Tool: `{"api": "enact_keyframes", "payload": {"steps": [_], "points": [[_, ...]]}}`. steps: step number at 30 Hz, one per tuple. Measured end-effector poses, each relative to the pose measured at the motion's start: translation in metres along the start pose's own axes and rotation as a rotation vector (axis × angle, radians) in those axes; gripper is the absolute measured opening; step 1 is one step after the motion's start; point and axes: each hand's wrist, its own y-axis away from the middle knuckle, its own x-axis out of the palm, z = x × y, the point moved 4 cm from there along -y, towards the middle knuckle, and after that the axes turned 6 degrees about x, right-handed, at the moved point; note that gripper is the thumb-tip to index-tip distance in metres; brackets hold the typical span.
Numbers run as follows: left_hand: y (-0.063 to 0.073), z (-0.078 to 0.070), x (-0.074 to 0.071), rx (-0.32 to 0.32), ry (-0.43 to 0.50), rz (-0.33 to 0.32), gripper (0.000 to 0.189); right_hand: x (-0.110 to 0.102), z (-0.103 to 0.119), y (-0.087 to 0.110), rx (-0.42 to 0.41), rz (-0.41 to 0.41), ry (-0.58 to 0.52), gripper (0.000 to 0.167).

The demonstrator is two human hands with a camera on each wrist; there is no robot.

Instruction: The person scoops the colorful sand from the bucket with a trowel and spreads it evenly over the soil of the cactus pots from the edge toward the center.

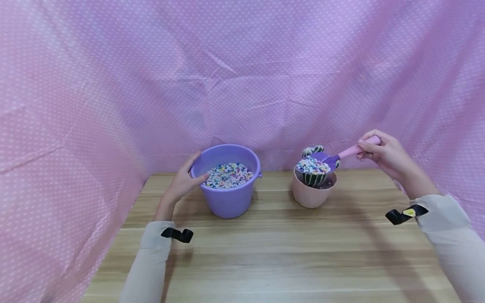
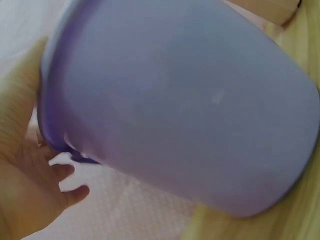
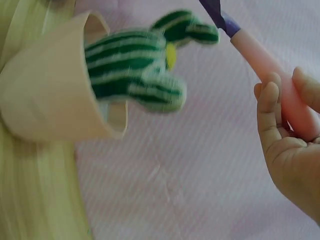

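A purple bucket (image 1: 229, 206) with small multicoloured pebbles (image 1: 229, 175) inside stands on the table. At its left rim, my left hand (image 1: 185, 181) holds on, the thumb reaching over the edge; the left wrist view shows that hand (image 2: 30, 165) beside the bucket wall (image 2: 190, 100). My right hand (image 1: 384, 153) grips the pink handle (image 1: 350, 152) of a small shovel. Its purple scoop, heaped with pebbles (image 1: 313, 166), is above a pale pink pot (image 1: 311, 195). In that pot is a striped green cactus (image 3: 127, 62), partly behind the scoop in the head view.
The wooden table (image 1: 288, 256) carries both the bucket and the pot. A pink dotted cloth (image 1: 242, 75) hangs close behind them and along both sides. Dark soil-like filling (image 1: 328, 184) shows inside the pot.
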Motion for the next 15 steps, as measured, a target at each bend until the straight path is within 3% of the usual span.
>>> {"api": "enact_keyframes", "payload": {"steps": [4,7,11,15], "points": [[-0.001,-0.019,0.002,0.021,-0.065,-0.053,0.085,-0.017,-0.002,0.008,-0.013,0.032,-0.026,0.027],[-0.003,-0.043,0.012,0.075,-0.169,-0.082,0.083,-0.028,-0.003,0.013,-0.019,0.067,-0.045,0.03],[-0.008,-0.082,0.038,0.216,-0.271,-0.133,0.079,-0.042,-0.007,0.019,-0.008,0.097,-0.045,0.031],[-0.012,-0.116,0.078,0.332,-0.194,-0.133,0.078,-0.056,-0.012,0.023,0.001,0.125,-0.05,0.032]]}}
